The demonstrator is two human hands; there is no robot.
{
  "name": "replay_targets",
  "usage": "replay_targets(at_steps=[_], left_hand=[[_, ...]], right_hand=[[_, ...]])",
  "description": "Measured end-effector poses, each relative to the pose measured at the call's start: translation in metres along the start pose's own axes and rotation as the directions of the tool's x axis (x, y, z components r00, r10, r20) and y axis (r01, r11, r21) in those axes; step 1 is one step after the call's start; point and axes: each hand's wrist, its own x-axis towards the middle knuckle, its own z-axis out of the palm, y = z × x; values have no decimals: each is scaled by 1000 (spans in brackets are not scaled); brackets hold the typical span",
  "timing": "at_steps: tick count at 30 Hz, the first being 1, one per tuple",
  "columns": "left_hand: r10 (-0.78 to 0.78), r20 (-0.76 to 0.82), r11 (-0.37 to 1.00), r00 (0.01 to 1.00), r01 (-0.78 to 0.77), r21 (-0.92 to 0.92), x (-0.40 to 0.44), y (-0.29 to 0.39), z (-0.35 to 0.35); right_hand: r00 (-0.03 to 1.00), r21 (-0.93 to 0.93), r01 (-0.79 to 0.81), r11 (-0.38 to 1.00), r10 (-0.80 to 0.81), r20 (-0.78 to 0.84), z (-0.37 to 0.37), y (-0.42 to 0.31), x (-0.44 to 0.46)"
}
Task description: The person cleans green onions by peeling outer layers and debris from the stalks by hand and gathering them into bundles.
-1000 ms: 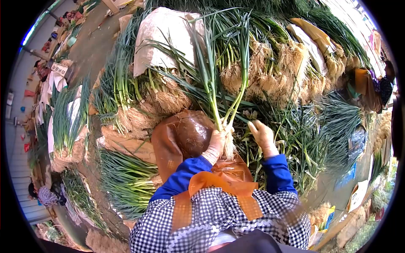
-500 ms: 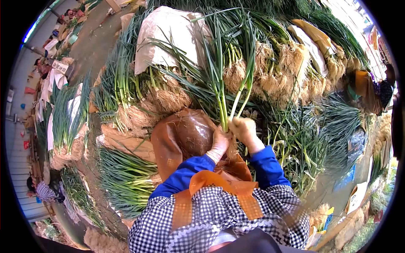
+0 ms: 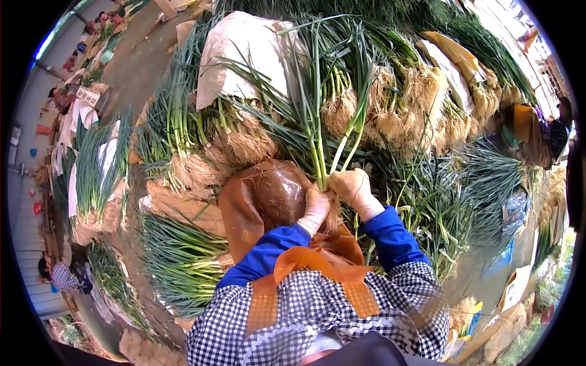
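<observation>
In front of my lap, my left hand (image 3: 317,205) is closed around the lower stems of a few green onions (image 3: 317,155). Their long leaves fan upward, and pale roots hang below the fist. Right beside it, my right hand (image 3: 352,187) is closed at the base of the paler green onion stems (image 3: 347,148) that lean right. Its fingers partly hide what they grip. The two fists nearly touch. Beneath them a brown waterproof apron (image 3: 241,204) covers my lap, with bits of root stuck to it.
Rooted bundles of green onions (image 3: 244,137) lie ahead, some under a white sack (image 3: 241,55). Loose leaves (image 3: 427,213) are heaped at right. Another bundle (image 3: 180,262) lies at my left. A person (image 3: 64,277) is at far left, another person (image 3: 555,131) at far right.
My right hand has turned a little and shifted slightly, its forearm moving outward to the right. The left hand stays nearly in place, and both hands remain closed on the stems.
</observation>
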Motion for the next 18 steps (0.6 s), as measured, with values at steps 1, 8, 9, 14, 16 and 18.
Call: replay_targets(at_steps=[1,8,9,14,16,18], left_hand=[[-13,12,998,1000,12,54,-4,5,0],[-132,-62,983,989,139,121,-4,25,13],[-118,-60,980,991,126,155,-6,23,14],[-82,-9,992,997,82,98,-15,27,24],[-23,-34,974,999,30,225,-12,29,23],[-221,2,973,975,220,72,-10,30,14]], right_hand=[[1000,3,5,1000,-5,7,7,2,-5],[784,370,170,913,-353,511,-9,8,-64],[796,64,111,992,-128,592,-4,20,-62],[970,630,-83,772,207,-126,-17,15,-15],[973,783,49,620,148,-177,9,18,-13],[972,894,-75,442,231,-32,11,11,-15]])
